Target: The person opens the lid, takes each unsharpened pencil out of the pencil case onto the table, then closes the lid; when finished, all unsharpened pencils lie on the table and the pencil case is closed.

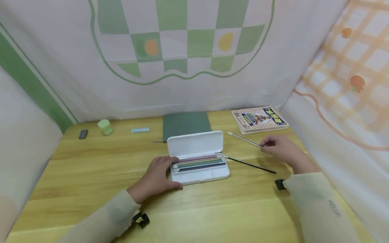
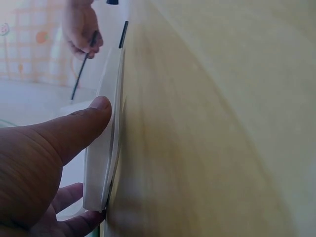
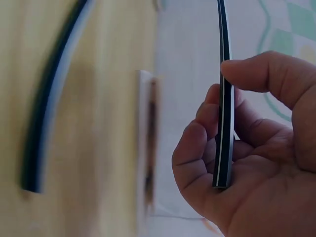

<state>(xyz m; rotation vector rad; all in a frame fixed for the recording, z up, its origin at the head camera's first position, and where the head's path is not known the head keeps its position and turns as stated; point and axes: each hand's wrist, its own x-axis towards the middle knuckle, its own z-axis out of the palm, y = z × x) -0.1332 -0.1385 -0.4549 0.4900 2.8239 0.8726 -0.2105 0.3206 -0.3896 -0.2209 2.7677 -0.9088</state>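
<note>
Soft, even, fairly bright light fills the head view, with only faint shadows under the hands on the wooden table [image 1: 91, 175]. The fabric backdrop [image 1: 188, 50] looks washed out, and straight edges bend toward the corners. Both wrist views are blurred: the tabletop smears, a black pencil [image 3: 49, 98] lying there is out of focus, and the background glares pale.
</note>
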